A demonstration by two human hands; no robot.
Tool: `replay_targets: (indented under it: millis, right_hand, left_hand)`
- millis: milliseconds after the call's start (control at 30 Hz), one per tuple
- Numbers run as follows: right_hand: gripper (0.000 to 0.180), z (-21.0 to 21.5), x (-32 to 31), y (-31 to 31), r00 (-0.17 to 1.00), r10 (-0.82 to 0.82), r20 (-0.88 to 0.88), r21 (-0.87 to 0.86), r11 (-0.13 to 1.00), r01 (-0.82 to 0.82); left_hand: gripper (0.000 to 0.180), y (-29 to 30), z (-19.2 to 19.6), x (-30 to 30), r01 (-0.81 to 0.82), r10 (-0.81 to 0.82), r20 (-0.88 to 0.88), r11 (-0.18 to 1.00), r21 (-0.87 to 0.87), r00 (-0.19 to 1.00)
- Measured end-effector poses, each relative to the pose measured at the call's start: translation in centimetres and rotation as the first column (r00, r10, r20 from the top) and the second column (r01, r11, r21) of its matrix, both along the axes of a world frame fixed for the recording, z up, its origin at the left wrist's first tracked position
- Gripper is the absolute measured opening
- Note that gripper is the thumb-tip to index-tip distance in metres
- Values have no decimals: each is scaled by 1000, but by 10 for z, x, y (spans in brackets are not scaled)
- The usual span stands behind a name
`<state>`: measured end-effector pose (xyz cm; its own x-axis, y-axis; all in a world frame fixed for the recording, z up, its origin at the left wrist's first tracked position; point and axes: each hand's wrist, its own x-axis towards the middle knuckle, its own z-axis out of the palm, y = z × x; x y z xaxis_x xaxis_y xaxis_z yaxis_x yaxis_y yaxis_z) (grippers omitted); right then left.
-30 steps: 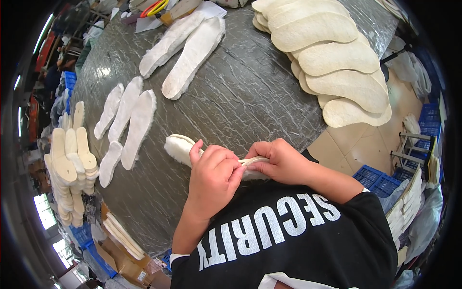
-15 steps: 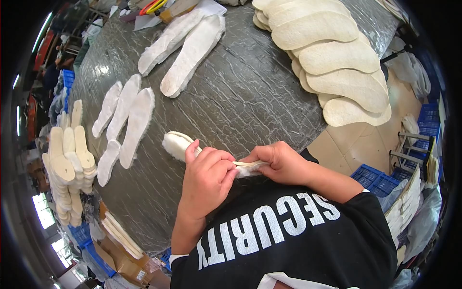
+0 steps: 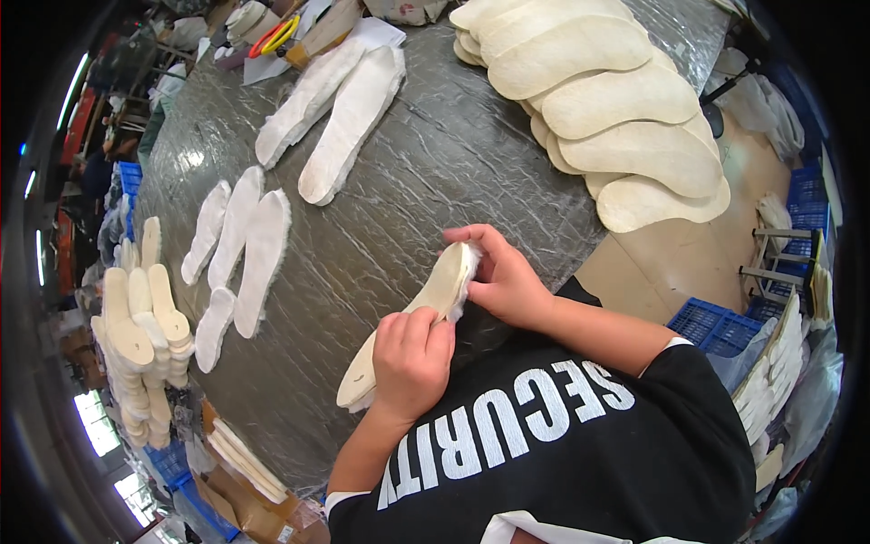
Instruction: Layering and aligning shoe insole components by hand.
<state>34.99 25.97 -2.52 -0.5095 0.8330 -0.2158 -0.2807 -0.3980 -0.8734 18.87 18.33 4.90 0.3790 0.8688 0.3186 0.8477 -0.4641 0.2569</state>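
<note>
A cream insole point(image 3: 439, 283) with white fleece along its edge is held over the dark table, its smooth face up. My left hand point(image 3: 412, 363) is closed on its middle, the fingers curled across the face. At the far end my right hand point(image 3: 509, 283) pinches the fleecy edge between thumb and fingers. The near end sticks out to the left of my left hand. Away to the left, several white fleece insoles point(image 3: 263, 263) lie on the table. Two bigger fleece insoles point(image 3: 349, 131) rest farther back.
Cream insole pieces point(image 3: 634, 145) overlap in a big pile at the back right. More stacked insoles point(image 3: 127, 317) stand at the left edge. Scissors point(image 3: 276, 36) with red and yellow handles lie at the back. Blue crates point(image 3: 707, 326) sit on the floor at right.
The insole has been turned from fleece side showing to smooth face up, and tilted. My right hand has moved up to its far end; my left hand has shifted right and down.
</note>
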Motion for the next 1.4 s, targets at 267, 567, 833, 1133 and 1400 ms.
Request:
replay_targets:
  millis: [267,567,833,1133,1400]
  right_hand:
    - [79,1,0,1,805,44,-591,-261,934,-243]
    - [72,12,-23,6,694,-25,-719,-343,882,-323]
    - [30,14,-40,9,936,119,-333,-51,988,-144]
    - [19,29,-49,18,999,-25,19,504,863,12]
    - [19,30,-50,19,999,29,41,473,880,-45]
  left_hand:
    - [27,7,8,4,-55,133,239,950,-307,962]
    - [50,53,13,-35,-94,343,445,866,-492,827]
    - [22,61,20,-64,110,624,707,719,-687,333]
    - [17,64,26,-66,171,522,721,744,-646,455]
    - [17,60,15,-63,207,561,741,727,-654,369]
